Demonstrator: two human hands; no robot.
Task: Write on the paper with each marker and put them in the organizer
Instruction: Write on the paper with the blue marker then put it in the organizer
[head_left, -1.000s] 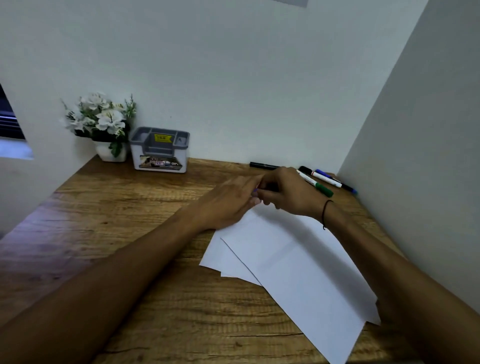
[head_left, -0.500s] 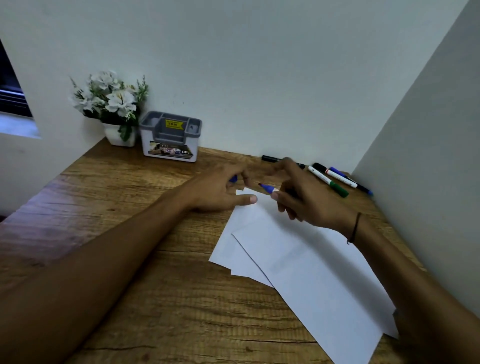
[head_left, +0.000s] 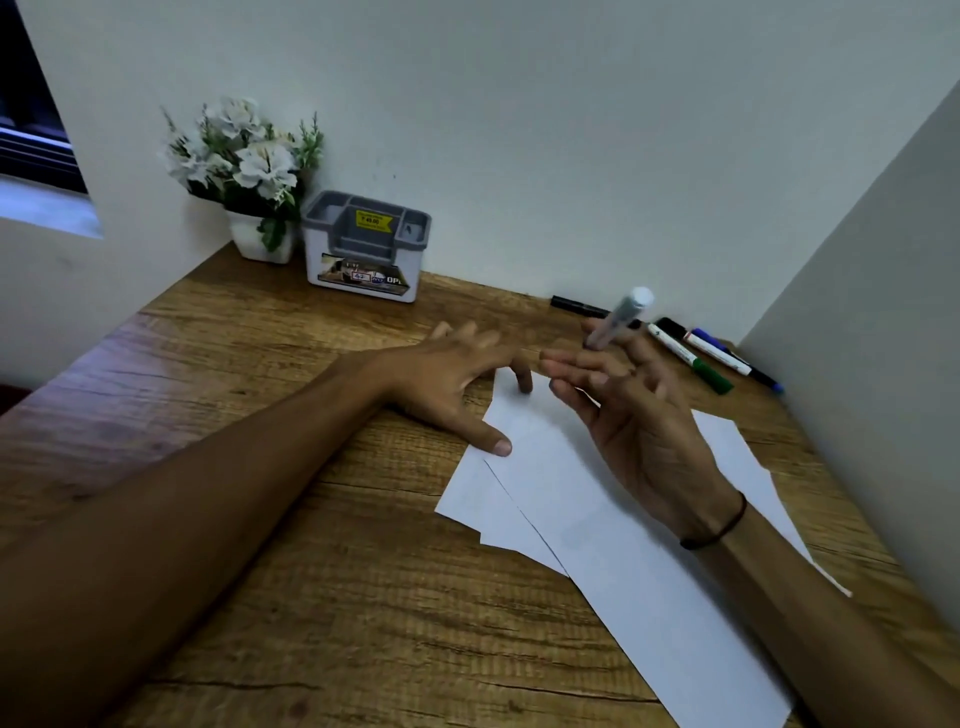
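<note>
White sheets of paper (head_left: 582, 499) lie overlapped on the wooden desk (head_left: 260, 467). My left hand (head_left: 457, 379) rests flat with spread fingers on the paper's far left corner. My right hand (head_left: 628, 405) hovers palm-up over the paper and holds a marker (head_left: 618, 317) between thumb and fingers, its white end pointing up. Three more markers lie at the back right: a green-capped one (head_left: 688, 358), a blue-tipped one (head_left: 727, 356) and a black one (head_left: 576, 306) by the wall. The grey organizer (head_left: 366, 247) stands against the back wall, apart from both hands.
A white pot of white flowers (head_left: 244, 166) stands left of the organizer in the corner. A grey wall (head_left: 857, 312) bounds the desk on the right, a window ledge (head_left: 47, 202) is at the left.
My hands have come apart after pulling the marker's cap off. The right hand turned palm-up and raised the marker upright. The left hand spread flat on the paper's corner.
</note>
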